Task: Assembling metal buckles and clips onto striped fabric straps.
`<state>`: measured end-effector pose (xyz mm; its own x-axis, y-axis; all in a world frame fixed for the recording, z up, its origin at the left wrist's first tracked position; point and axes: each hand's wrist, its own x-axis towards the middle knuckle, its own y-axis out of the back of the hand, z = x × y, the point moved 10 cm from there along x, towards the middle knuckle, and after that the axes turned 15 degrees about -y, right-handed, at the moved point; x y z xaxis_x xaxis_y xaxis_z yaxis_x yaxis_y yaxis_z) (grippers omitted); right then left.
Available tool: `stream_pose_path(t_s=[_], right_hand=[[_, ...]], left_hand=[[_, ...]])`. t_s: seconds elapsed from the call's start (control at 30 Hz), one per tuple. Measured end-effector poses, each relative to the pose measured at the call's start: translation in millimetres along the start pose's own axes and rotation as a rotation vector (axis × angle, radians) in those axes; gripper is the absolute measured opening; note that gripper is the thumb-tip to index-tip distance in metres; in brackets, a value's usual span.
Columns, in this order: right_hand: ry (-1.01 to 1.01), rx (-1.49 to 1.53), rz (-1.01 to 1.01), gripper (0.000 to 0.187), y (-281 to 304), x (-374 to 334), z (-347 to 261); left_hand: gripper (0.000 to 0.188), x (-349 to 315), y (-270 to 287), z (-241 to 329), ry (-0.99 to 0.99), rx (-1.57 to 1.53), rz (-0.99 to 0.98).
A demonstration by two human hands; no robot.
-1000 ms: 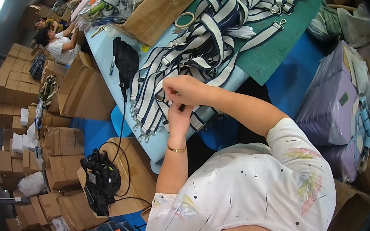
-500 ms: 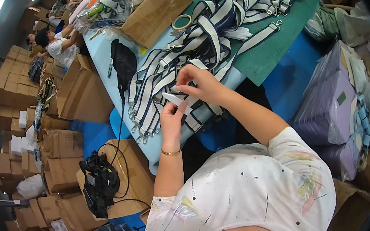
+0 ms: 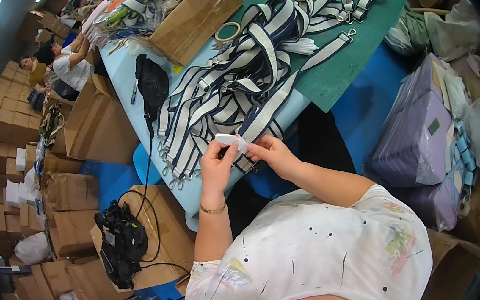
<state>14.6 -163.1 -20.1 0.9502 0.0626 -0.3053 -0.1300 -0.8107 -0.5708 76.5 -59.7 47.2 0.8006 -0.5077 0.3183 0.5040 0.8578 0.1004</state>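
My left hand [image 3: 216, 168] is closed on a small white flat piece [image 3: 228, 140], pinched between thumb and fingers at the table's near edge. Its material is too small to make out. My right hand [image 3: 275, 156] pinches the more see-through end of the same piece, so both hands meet over it. Just beyond them lies a tangled heap of white straps with navy edges [image 3: 250, 83], many with metal snap hooks. One such strap [image 3: 324, 52] stretches out to the right of the heap, its hook at the far end. A bundle of white slips [image 3: 301, 46] rests among the straps.
A green mat [image 3: 328, 88] covers the table's right part. A roll of tape [image 3: 227, 32], a cardboard box [image 3: 194, 20] and a black pouch [image 3: 151, 86] lie around the heap. Purple wrapped stacks [image 3: 411, 129] stand at right; cartons and other people are at left.
My right hand has come down and toward me from above the straps and now pinches the white piece. My left hand has moved slightly, still holding it. The view has shifted a little.
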Motion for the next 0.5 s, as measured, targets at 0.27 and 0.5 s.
stream_pose_path(t_s=[0.27, 0.5], right_hand=[[0.028, -0.397, 0.017, 0.020, -19, -17, -8], [0.821, -0.919, 0.394, 0.022, -53, -49, -122]], left_hand=[[0.011, 0, 13, 15, -0.205, 0.263, 0.110], [0.020, -6, 5, 10, -0.213, 0.401, 0.039]])
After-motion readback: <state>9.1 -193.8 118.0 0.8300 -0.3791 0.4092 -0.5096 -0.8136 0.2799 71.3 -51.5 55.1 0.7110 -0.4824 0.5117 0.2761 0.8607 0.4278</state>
